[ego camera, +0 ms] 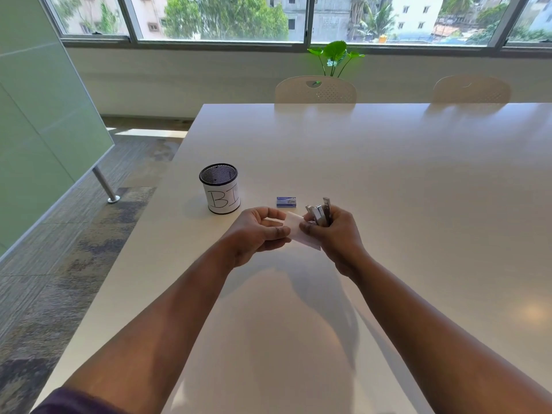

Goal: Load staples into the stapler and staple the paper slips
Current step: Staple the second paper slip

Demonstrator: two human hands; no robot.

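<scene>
A small silver stapler [319,213] stands upright in my right hand [334,234], whose fingers curl round it above the white table [388,180]. White paper slips [298,230] stretch between both hands. My left hand [257,233] pinches their left end between thumb and fingers, and the right end sits by the stapler's jaws under my right fingers. How many slips there are cannot be told. A little blue staple box [286,202] lies on the table just beyond the hands.
A black mesh cup [220,189] wrapped in paper marked "BI" stands left of the staple box. Two pale chairs [315,90] line the table's far edge, with a green plant [336,56] behind. The table's left edge drops to carpet.
</scene>
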